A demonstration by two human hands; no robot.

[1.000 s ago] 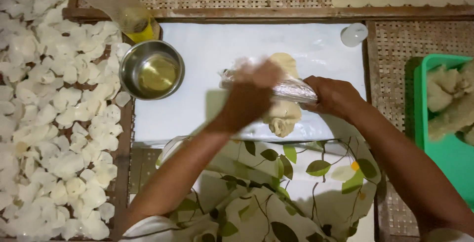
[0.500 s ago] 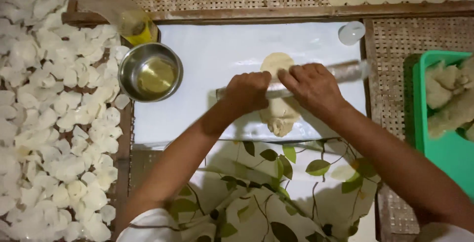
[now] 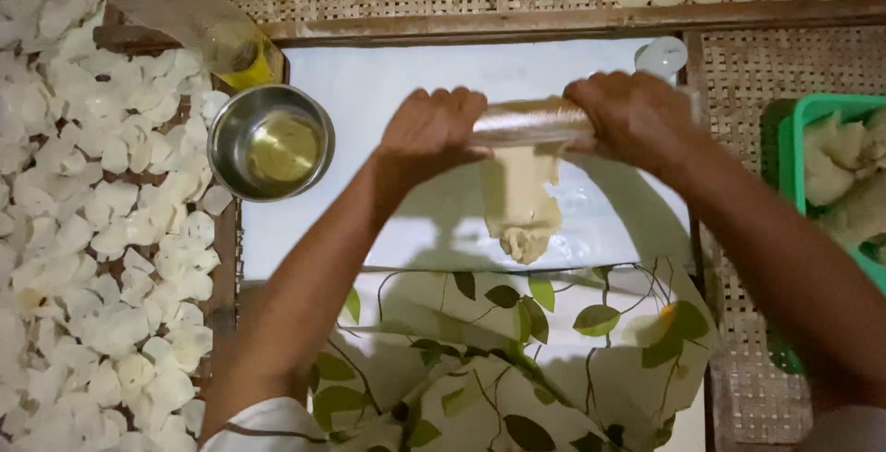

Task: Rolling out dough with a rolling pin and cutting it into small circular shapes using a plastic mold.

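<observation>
Two hands on one clear plastic-wrapped rolling pin, lying crosswise over a pale beige strip of dough. Left hand curled over the pin's left end, right hand closed over its right end; both palms down. Dough lies flat on a white plastic sheet, running from under the pin toward the person, near end lumpy. Round steel bowl of yellowish oil sits just left of the sheet, with a clear plastic bottle behind it. Many white flattened discs spread over the woven mat at far left. Green plastic basket of dough lumps at right edge. Leaf-print cloth near the lap.
</observation>
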